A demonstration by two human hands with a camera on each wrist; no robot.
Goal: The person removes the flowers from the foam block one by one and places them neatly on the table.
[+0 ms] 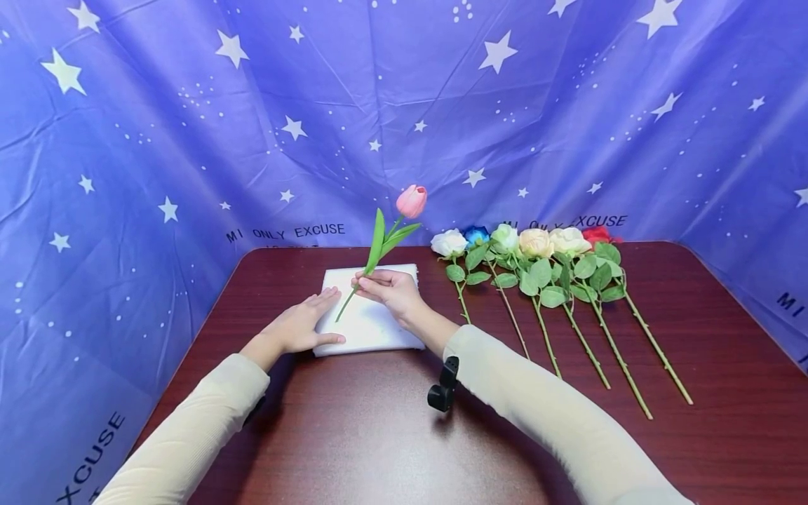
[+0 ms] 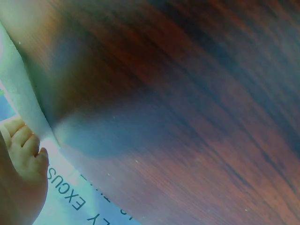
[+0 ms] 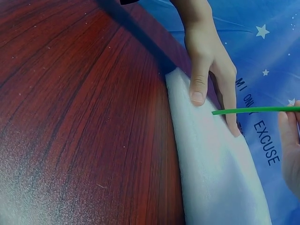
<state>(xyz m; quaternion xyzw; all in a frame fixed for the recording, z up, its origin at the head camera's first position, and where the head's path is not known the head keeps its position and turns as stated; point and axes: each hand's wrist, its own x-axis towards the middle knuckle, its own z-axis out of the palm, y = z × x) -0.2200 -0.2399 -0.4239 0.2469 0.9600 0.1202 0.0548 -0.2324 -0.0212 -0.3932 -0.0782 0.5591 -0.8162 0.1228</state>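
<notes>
My right hand [image 1: 399, 293] pinches the green stem of a pink tulip [image 1: 412, 201] between thumb and fingers. The tulip leans with its bloom up and right, above a white foam slab [image 1: 379, 333]. In the right wrist view the stem's lower end [image 3: 234, 111] hangs over the slab's top. At the slab's left side my left hand [image 1: 297, 328] rests on it, thumb and fingers spread; the right wrist view shows this left hand [image 3: 206, 56] with its thumb on the near part. Only part of the left hand [image 2: 26, 173] appears in the left wrist view.
To the right, several roses lie side by side on the dark red table [image 1: 379, 435], among them a white rose [image 1: 449, 243], a blue rose [image 1: 476, 235] and a red rose [image 1: 596, 235]. Their stems point toward the front right. A star-patterned blue cloth [image 1: 353, 91] hangs behind.
</notes>
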